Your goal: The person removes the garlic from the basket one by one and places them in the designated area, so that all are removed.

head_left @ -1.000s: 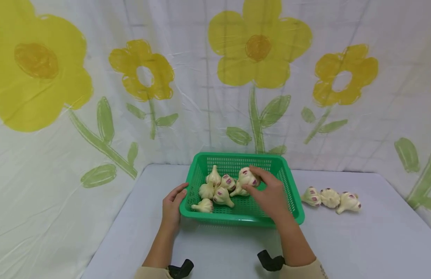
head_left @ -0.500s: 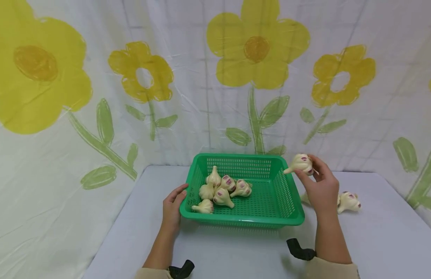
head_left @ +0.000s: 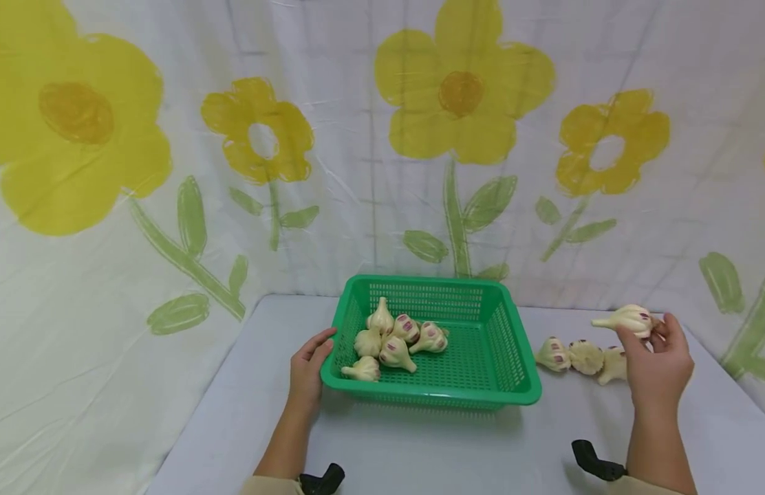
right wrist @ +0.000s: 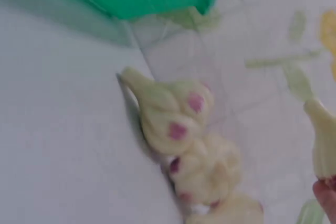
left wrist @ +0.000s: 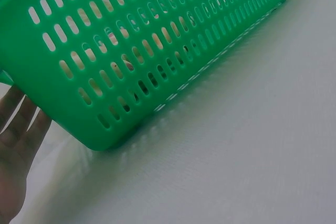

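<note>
One garlic bulb (head_left: 632,319) has just changed place — a second ago it is inside the green basket (head_left: 432,393), half a second ago it is by the right-hand rim, and now it hangs in the air well to the right of the basket, over the far end of the row on the table; the right hand (head_left: 658,364) pinches it by its root end, stalk pointing left; we count six bulbs (head_left: 396,353) clustered in the left half of the basket, and three bulbs (head_left: 585,357) side by side to its right, the outermost partly hidden behind the right hand; so we judge the held bulb to be in mid-transfer, part of neither group.

The left hand (head_left: 308,364) has stayed at the basket's left side; in the left wrist view we see its fingers fairly straight, touching the basket near the corner — steadying it, we judge, rather than clutching it.

Under all this we see a plain, pale table (head_left: 457,447), with the basket's soft shadow along its front; behind it hangs a creased white curtain (head_left: 333,137), printed with large yellow flowers (head_left: 461,93) and green leaves; beige sleeves (head_left: 271,487) and black wrist pieces (head_left: 323,480) show along the bottom edge; the right wrist view is blurred, yet we make out purple patches on the bulbs.
</note>
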{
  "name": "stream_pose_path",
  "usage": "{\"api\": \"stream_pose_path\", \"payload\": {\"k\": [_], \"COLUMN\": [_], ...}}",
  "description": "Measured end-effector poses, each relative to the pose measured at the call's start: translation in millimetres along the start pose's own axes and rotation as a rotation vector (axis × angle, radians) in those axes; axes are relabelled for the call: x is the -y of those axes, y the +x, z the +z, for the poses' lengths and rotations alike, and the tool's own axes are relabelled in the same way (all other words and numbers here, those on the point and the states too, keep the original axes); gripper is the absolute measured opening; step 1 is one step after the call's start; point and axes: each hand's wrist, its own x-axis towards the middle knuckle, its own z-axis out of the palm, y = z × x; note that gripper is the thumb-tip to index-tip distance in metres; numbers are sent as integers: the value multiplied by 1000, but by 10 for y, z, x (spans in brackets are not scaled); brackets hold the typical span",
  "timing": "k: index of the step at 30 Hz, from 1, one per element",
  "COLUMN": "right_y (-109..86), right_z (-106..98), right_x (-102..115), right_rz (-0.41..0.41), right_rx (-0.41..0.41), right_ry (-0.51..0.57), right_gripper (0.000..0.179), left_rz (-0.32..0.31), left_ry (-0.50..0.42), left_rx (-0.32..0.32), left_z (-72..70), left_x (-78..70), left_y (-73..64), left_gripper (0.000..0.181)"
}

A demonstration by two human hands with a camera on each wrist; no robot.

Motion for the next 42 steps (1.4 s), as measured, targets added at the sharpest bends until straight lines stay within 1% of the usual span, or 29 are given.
{"api": "stream_pose_path", "payload": {"k": [2,3,7,10,13,15,16,18,20,26,30,32,35,37,39,42], "right_y": [90,136,287,346,368,374,375,374,375,392,395,396,398,400,401,397], "right_z": [-108,-164,-338,-433,-489,-515,-525,-544,-559,-561,-566,-567,-567,-567,-564,-557], "right_x": [-28,-54,-143,-228,-331,-397,-424,-470,-499,-537,-564,-572,-585,-599,-617,-649], "right_rz": [86,116,201,261,310,325,333,338,346,374,388,395,413,421,428,430], "right_rx": [-59,-88,-208,-254,-290,-308,-317,-330,-334,-312,-308,-303,-291,-284,-268,-233], "right_ry": [93,128,249,304,342,361,374,382,378,344,290,265,235,219,186,109], "right_gripper": [81,82,81,78,58,43,38,36,38,49,52,62,82,90,91,90], "left_rz": [5,7,12,3,-8,-14,-16,-17,-15,2,0,-6,-16,-20,-18,-16], "left_ry": [5,6,2,-4,-21,-34,-38,-33,-29,-31,-46,-52,-56,-49,-40,-36], "left_rx": [-4,-6,-9,-10,-7,-6,-4,-1,2,-5,-5,-4,-3,-4,-5,-7], "left_z": [-5,-8,-8,-12,-15,-14,-12,-7,-1,5,9,9,8,5,2,-3], "left_x": [-5,-9,-16,-16,-9,-5,-2,6,16,28,18,11,3,-1,0,9], "left_y": [4,6,22,27,26,20,18,15,13,22,21,20,18,17,16,19], "left_gripper": [32,32,34,35,34,33,33,33,34,35,35,34,34,34,34,35]}}
